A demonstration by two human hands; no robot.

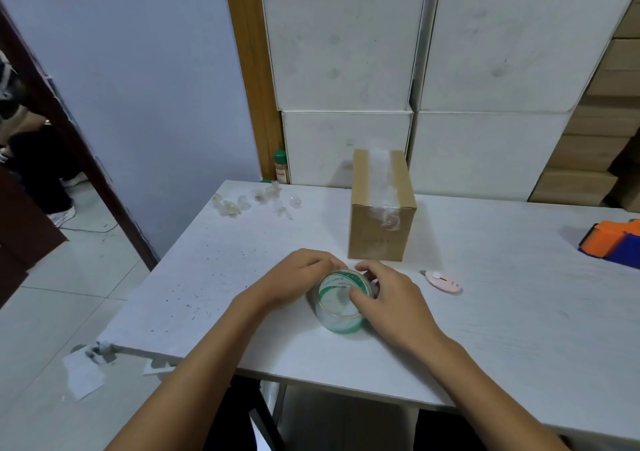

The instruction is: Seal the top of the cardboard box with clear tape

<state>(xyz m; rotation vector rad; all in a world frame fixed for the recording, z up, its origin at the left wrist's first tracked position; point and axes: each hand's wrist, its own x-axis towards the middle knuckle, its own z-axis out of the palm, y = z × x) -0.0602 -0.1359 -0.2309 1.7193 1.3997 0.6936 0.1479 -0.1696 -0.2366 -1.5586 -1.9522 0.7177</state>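
Note:
A small brown cardboard box (377, 236) stands upright on the white table (214, 277), with a strip of clear tape (382, 184) along its top, crumpled where it hangs over the front edge. Just in front of the box, a roll of clear tape (337, 307) with a green-printed core rests on the table. My left hand (298, 277) grips the roll's left and far side. My right hand (388, 298) holds its right side, fingers curled over the rim and thumb on the core.
A pink box cutter (445, 281) lies right of my hands. An orange and blue tape dispenser (613, 242) sits at the table's right edge. Crumpled tape scraps (256, 201) litter the far left corner. White cartons (346, 145) stand stacked behind the table.

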